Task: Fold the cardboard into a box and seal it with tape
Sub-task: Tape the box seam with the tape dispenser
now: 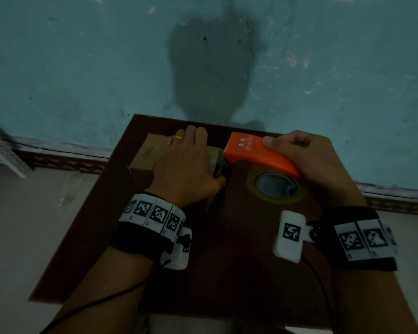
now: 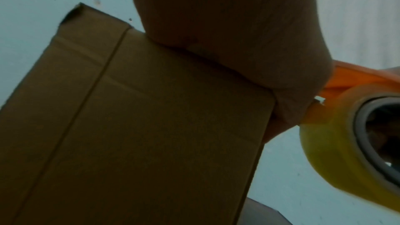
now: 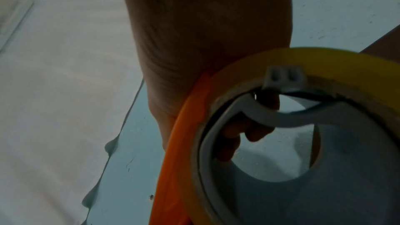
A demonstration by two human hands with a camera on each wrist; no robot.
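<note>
A brown cardboard box lies at the far left of a small dark table. My left hand lies on top of it, fingers bent over the far edge and thumb down the near right corner, gripping it. In the left wrist view the box's creased side fills the frame under my palm. My right hand grips an orange tape dispenser carrying a yellow tape roll. Its toothed front end meets the box's right end beside my left hand. The right wrist view shows the roll and my fingers through its core.
The table stands against a worn teal wall on a pale floor. A slotted metal bar leans at the far left. Bare tabletop lies in front of both wrists, and a cable runs along my left forearm.
</note>
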